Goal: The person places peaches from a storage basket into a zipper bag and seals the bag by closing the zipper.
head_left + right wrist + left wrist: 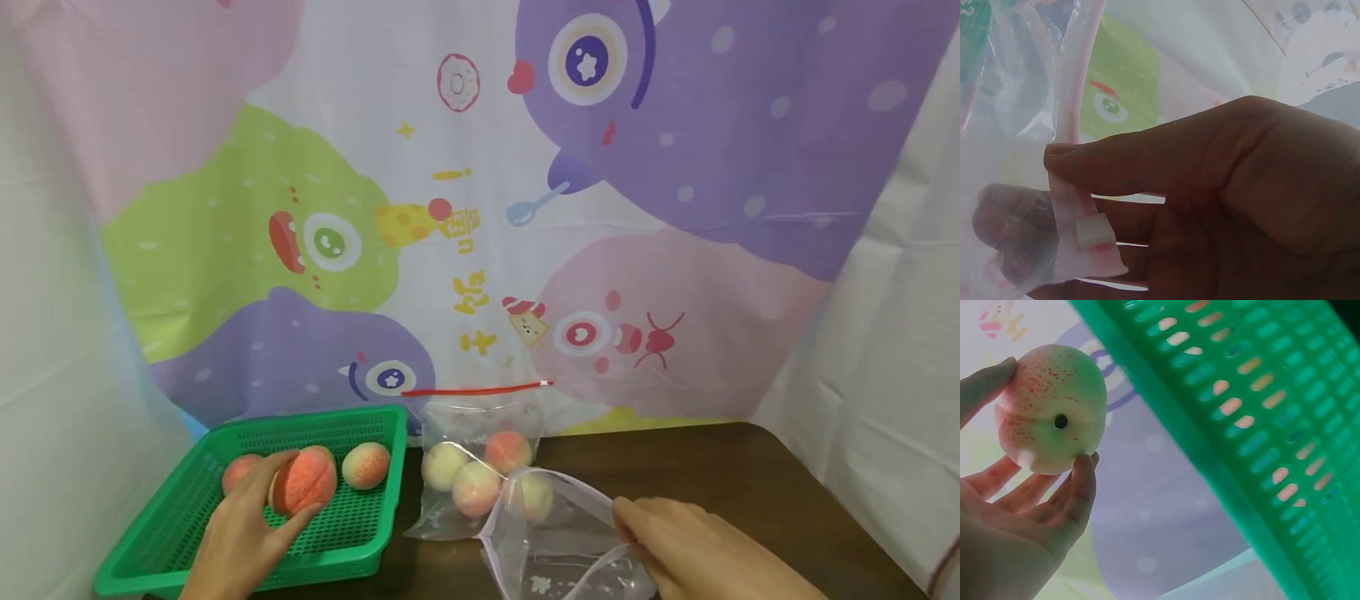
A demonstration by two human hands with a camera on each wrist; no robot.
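Note:
My left hand (243,525) grips a pinkish-red peach (306,482) over the green basket (386,517). In the left wrist view that peach (1054,412) shows a pale side with red specks and a small dark hole, with thumb and fingers around it. Two more peaches lie in the basket, one pale with red specks (366,466), one red (238,472) partly behind my hand. My right hand (697,542) pinches the rim of a clear zip bag (555,533), whose mouth gapes. Up close, thumb and fingers clasp its zip strip (1072,125) near a white slider (1094,230).
Behind the gaping bag, a second clear bag with a red zip (480,390) holds several peaches (477,489) on the dark brown table (720,467). A cartoon-printed cloth (480,167) hangs at the back, with white cloth walls at both sides.

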